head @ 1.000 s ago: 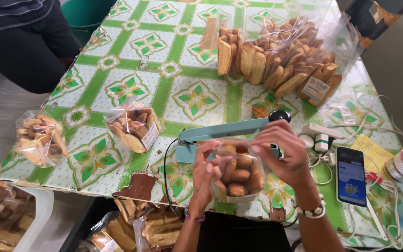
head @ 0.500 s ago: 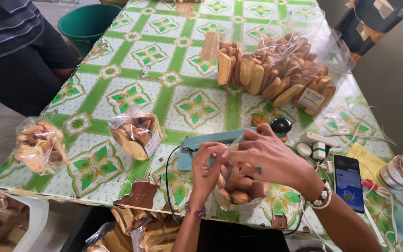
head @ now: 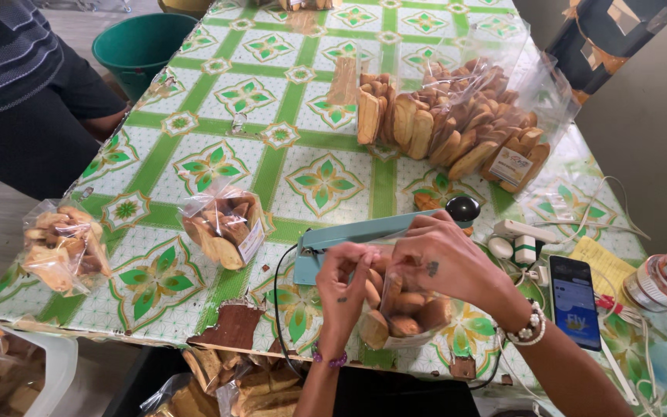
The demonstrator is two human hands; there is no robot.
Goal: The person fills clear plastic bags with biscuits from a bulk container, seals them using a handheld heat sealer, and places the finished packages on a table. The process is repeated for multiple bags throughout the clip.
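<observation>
- Soft, even daylight; shadows stay faint.
- Mild glare on the clear bags (head: 488,116) and tablecloth (head: 272,154).
- Centre sharp; edges slightly stretched, the corners softer.

A second ago the right hand (head: 441,259) was lifted above the bag of biscuits (head: 399,309), pinching its top. It has since dropped onto the bag's mouth, meeting the left hand (head: 345,282), whose fingers have closed in. The bag now sits lower, largely hidden beneath both hands.
</observation>
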